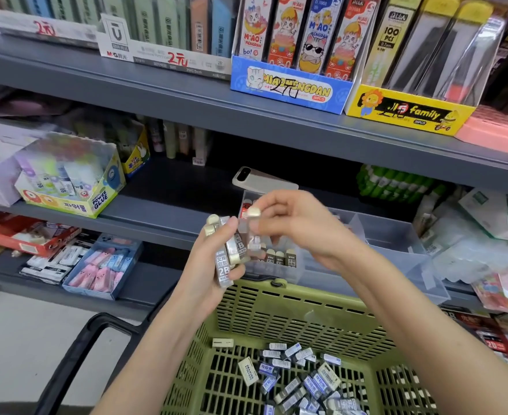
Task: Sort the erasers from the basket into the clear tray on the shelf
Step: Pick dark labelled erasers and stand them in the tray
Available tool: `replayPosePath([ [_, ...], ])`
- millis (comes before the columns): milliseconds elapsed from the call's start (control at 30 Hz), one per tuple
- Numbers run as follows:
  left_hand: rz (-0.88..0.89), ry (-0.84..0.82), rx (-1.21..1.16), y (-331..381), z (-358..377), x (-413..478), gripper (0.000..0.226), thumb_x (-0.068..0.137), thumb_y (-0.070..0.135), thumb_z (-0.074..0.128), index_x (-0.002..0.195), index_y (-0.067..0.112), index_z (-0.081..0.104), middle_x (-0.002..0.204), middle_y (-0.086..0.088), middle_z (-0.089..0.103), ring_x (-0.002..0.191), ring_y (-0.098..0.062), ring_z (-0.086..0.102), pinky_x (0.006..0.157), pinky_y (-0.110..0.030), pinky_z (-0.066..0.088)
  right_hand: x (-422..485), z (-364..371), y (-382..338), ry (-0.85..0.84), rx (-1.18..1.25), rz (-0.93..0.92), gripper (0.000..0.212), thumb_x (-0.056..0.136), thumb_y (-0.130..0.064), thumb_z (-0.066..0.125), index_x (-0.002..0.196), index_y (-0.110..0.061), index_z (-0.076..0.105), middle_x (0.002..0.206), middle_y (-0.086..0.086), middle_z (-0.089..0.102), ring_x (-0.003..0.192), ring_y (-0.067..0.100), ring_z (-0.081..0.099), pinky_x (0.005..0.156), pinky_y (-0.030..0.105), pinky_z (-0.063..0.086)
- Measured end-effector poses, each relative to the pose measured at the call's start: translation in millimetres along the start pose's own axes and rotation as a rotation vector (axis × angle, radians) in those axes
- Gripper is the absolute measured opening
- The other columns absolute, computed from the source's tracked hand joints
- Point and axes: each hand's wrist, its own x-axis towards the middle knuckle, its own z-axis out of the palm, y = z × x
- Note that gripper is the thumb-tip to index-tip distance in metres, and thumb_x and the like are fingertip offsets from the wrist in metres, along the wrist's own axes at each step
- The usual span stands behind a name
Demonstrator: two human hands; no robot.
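My left hand (213, 265) grips a small stack of white erasers in grey 2B sleeves (227, 253), held upright above the far rim of the green basket (276, 313). My right hand (294, 226) pinches a single eraser (254, 212) by its end, just above the clear tray (390, 235) on the shelf. A row of erasers (279, 257) stands in the tray's left compartment. Many more erasers (300, 381) lie loose on the basket floor.
A phone (258, 178) lies on the shelf behind the tray. A blue box of pink erasers (102, 268) and a Power Glue box (69, 181) sit to the left. Packaged goods (471, 244) crowd the right. The basket's black handle (75, 354) hangs at lower left.
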Motion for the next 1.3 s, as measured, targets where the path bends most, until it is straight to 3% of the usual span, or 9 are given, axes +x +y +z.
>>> replayPosePath([
  [100,0.021,0.047,-0.043,4,-3,0,0.038,0.075,0.028,0.065,0.103,0.009,0.046,0.076,-0.015,0.068,0.059,-0.022,0.066,0.030,-0.015,0.033,7,-22,9,0.202,0.060,0.003,0.028,0.075,0.002,0.072,0.096,-0.013,0.061,0.066,0.001,0.066,0.058,0.009,0.060,0.058,0.023,0.048],
  [267,0.051,0.087,-0.071,8,-8,0,0.039,0.074,0.030,0.065,0.102,0.012,0.043,0.076,-0.013,0.066,0.059,-0.021,0.064,0.031,-0.015,0.034,7,-14,42,0.185,-0.416,0.062,0.021,0.072,-0.010,0.075,0.080,-0.026,0.063,0.073,0.010,0.070,0.073,0.014,0.062,0.083,0.036,0.049],
  [567,0.040,0.072,-0.063,6,-11,3,0.033,0.077,0.031,0.063,0.098,0.010,0.047,0.074,-0.013,0.065,0.060,-0.021,0.063,0.031,-0.015,0.035,6,-13,58,0.207,-1.278,-0.183,0.021,0.080,-0.042,0.065,0.092,-0.028,0.073,0.094,-0.004,0.061,0.093,0.018,0.044,0.072,0.028,0.027],
  [700,0.012,0.029,-0.052,6,-9,2,0.033,0.079,0.032,0.060,0.099,0.007,0.052,0.074,-0.015,0.066,0.056,-0.021,0.062,0.030,-0.015,0.033,7,-12,56,0.128,-1.417,-0.162,0.019,0.085,-0.035,0.059,0.098,-0.029,0.072,0.097,0.000,0.053,0.098,0.021,0.044,0.074,0.028,0.025],
  [833,-0.006,-0.090,-0.044,5,-8,-1,0.034,0.080,0.031,0.061,0.102,0.005,0.058,0.080,-0.019,0.068,0.053,-0.021,0.061,0.029,-0.014,0.033,0,-2,37,0.282,-0.940,-0.250,0.019,0.089,-0.032,0.058,0.103,-0.029,0.071,0.094,-0.004,0.062,0.094,0.018,0.047,0.076,0.025,0.028],
  [900,-0.017,-0.149,-0.057,4,-7,-2,0.040,0.076,0.033,0.065,0.107,0.007,0.062,0.081,-0.018,0.067,0.051,-0.022,0.061,0.027,-0.015,0.032,-5,8,20,0.128,-0.544,-0.253,0.021,0.091,-0.030,0.056,0.108,-0.030,0.069,0.094,-0.008,0.065,0.093,0.015,0.054,0.082,0.027,0.039],
  [1033,-0.054,-0.197,-0.056,2,-3,-5,0.056,0.066,0.033,0.079,0.114,0.011,0.059,0.084,-0.014,0.064,0.049,-0.026,0.060,0.025,-0.014,0.031,-13,19,4,-0.044,-0.591,-0.216,0.025,0.090,-0.031,0.059,0.114,-0.028,0.066,0.094,-0.006,0.068,0.092,0.012,0.058,0.086,0.034,0.046],
  [1133,-0.052,-0.150,-0.017,-1,-1,-5,0.063,0.068,0.032,0.069,0.126,0.014,0.054,0.087,-0.013,0.067,0.050,-0.026,0.063,0.026,-0.014,0.030,-13,15,2,-0.006,-0.378,-0.173,0.018,0.084,-0.018,0.069,0.101,-0.014,0.071,0.075,-0.013,0.067,0.069,0.001,0.059,0.066,0.020,0.047],
  [1300,-0.069,-0.026,-0.043,2,-4,-3,0.023,0.076,0.025,0.061,0.089,0.007,0.065,0.086,-0.025,0.069,0.048,-0.022,0.063,0.027,-0.014,0.031,-5,-11,4,0.253,-0.019,-0.092,0.023,0.072,-0.005,0.078,0.087,-0.011,0.063,0.063,0.000,0.061,0.049,-0.001,0.056,0.052,0.012,0.046],
])
